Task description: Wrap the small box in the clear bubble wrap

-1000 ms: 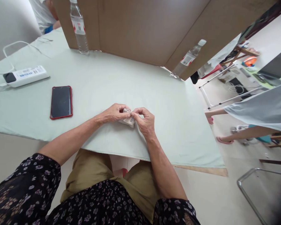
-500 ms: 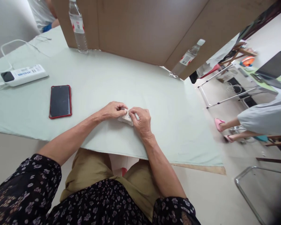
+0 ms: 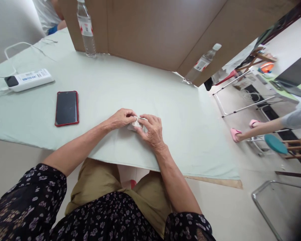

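A small whitish packet-like object (image 3: 136,124) rests on the pale green tablecloth (image 3: 110,83) near the table's front edge. My left hand (image 3: 121,117) pinches its left side between thumb and fingers. From the right, my right hand (image 3: 152,129) holds it, thumb at its near side and fingers over the far side. The fingers cover much of the object, and its exact kind cannot be made out.
A phone in a red case (image 3: 67,108) and a white power strip (image 3: 30,80) lie to the left. Two water bottles (image 3: 87,33) stand against a cardboard panel (image 3: 145,33) at the back. Off to the right are a person's legs (image 3: 263,129), a teal stool (image 3: 276,144) and a laptop (image 3: 294,75).
My right thumb and fingers have spread from a pinch into a wider hold around the small object. The person at the right has moved further right, uncovering the teal stool.
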### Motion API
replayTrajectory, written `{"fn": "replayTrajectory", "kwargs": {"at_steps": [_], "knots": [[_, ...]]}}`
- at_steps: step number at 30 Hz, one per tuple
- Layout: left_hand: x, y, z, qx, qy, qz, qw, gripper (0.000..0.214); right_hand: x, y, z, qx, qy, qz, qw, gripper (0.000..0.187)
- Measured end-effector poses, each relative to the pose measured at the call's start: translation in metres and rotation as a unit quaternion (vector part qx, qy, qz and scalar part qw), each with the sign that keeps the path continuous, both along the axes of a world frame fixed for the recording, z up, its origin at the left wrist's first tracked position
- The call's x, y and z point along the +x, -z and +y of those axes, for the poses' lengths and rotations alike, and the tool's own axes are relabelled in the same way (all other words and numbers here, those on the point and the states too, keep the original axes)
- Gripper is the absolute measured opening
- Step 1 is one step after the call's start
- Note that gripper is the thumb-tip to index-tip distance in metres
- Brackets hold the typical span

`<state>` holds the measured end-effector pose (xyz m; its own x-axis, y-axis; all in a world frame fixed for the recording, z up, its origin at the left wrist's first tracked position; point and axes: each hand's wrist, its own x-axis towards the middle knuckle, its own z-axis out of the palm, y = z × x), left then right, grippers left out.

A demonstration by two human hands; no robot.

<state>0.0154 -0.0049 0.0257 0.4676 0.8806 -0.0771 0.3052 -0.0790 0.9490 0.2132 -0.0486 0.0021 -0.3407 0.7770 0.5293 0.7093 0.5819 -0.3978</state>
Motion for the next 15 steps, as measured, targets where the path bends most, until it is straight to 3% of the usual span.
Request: {"fn": "replayTrajectory", "kwargs": {"at_steps": [8, 15], "knots": [[0.003, 0.001, 0.001, 0.056, -0.002, 0.030, 0.998, 0.048, -0.003, 0.009, 0.001, 0.080, 0.035, -0.077, 0.993, 0.026], [0.001, 0.002, 0.002, 0.067, 0.020, 0.032, 0.997, 0.046, -0.002, 0.011, 0.002, 0.102, 0.029, -0.097, 0.990, 0.025]]}}
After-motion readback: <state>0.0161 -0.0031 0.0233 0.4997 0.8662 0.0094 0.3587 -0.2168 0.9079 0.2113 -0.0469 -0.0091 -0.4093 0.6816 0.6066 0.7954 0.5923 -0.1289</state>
